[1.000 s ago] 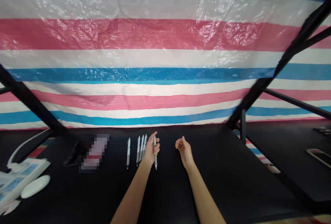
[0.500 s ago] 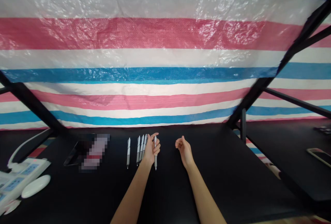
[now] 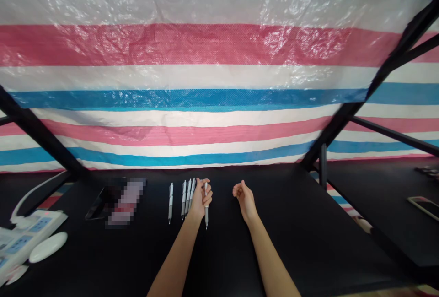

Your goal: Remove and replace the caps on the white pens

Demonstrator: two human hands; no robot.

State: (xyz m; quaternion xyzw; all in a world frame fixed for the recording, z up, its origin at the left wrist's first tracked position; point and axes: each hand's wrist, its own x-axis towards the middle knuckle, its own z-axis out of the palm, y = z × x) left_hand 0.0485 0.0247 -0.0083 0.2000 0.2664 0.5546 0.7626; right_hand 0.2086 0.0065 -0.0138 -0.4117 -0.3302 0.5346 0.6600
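Observation:
My left hand (image 3: 200,200) is closed around a white and grey pen (image 3: 206,214), held upright with its tip pointing down toward the black table (image 3: 219,251); the thumb rests on the pen's top. Just left of that hand several more white pens (image 3: 187,196) lie side by side on the table, with one pen (image 3: 170,202) set a little apart further left. My right hand (image 3: 244,198) hovers to the right with its fingers curled in a loose fist; I see nothing in it.
A dark flat device (image 3: 103,202) lies left of the pens. A white power strip (image 3: 24,237) and a white mouse (image 3: 48,246) sit at the far left. A phone (image 3: 423,205) lies on the neighbouring table at right. Black frame bars and a striped tarp stand behind.
My left thumb has come down onto the top of the pen and the fingers have tightened round it. The right hand has barely moved.

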